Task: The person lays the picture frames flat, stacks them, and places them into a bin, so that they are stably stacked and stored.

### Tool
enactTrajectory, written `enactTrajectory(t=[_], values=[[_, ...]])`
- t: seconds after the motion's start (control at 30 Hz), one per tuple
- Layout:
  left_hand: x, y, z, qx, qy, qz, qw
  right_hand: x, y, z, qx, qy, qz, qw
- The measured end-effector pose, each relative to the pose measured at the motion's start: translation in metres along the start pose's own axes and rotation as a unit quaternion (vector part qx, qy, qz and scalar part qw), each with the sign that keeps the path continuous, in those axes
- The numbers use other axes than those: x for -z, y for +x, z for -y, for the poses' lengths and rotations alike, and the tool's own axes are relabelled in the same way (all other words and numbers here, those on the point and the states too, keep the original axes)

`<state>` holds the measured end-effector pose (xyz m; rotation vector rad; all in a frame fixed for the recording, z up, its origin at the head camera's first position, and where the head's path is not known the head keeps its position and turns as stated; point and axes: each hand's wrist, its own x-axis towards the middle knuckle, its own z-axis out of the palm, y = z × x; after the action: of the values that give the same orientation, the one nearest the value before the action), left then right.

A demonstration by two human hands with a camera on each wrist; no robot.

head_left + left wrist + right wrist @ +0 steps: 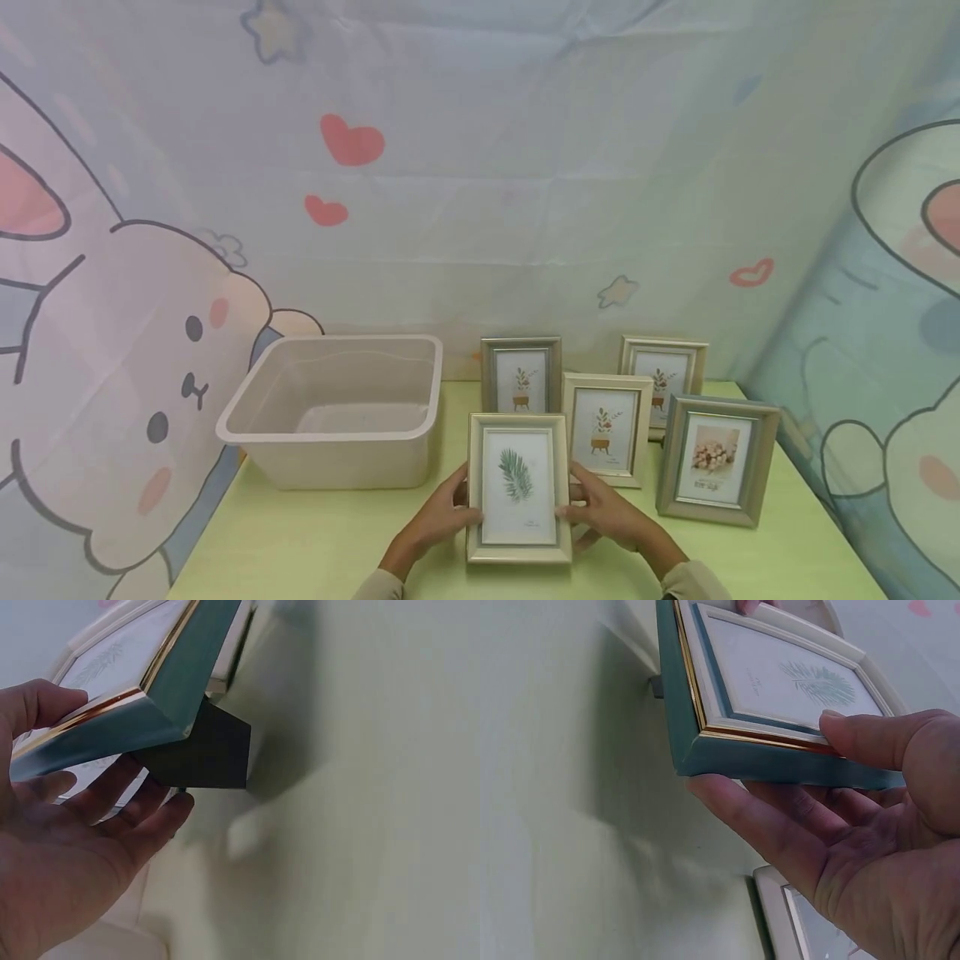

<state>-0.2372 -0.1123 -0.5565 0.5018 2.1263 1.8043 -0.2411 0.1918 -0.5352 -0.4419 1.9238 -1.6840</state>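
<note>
Both hands hold a picture frame (519, 533) with a green leaf print, upright and facing the head camera. My left hand (438, 517) grips its left side, thumb on the front and the other fingers behind, as the left wrist view shows. On the opposite side my right hand (609, 510) grips the edge, its thumb (862, 739) lying over the front border. A dark stand (206, 750) juts out from the back of the frame. In both wrist views the frame's outer sides look teal, with a gold line along the front edge.
Behind stand a grey-brown frame (488, 375), a cream frame (609, 479) and another frame (663, 343), all with potted-plant prints. A frame with a flower picture (716, 512) stands at right. A beige plastic basin (345, 462) sits at left on the yellow-green table (315, 542).
</note>
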Motion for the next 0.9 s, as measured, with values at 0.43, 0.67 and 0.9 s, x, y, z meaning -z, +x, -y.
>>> enactTrajectory(t=[0.43, 0.67, 0.9], values=[[-0.004, -0.016, 0.016, 0.027, -0.059, -0.013, 0.9978, -0.006, -0.005, -0.014, -0.023, 0.021, 0.013, 0.999], [-0.006, -0.025, 0.022, 0.047, -0.077, -0.015, 0.9958, -0.012, -0.005, -0.026, -0.042, 0.048, 0.036, 0.997], [-0.01, -0.034, 0.025, 0.08, -0.076, -0.032, 0.9934, -0.018, -0.003, -0.032, -0.049, 0.056, 0.058, 0.996]])
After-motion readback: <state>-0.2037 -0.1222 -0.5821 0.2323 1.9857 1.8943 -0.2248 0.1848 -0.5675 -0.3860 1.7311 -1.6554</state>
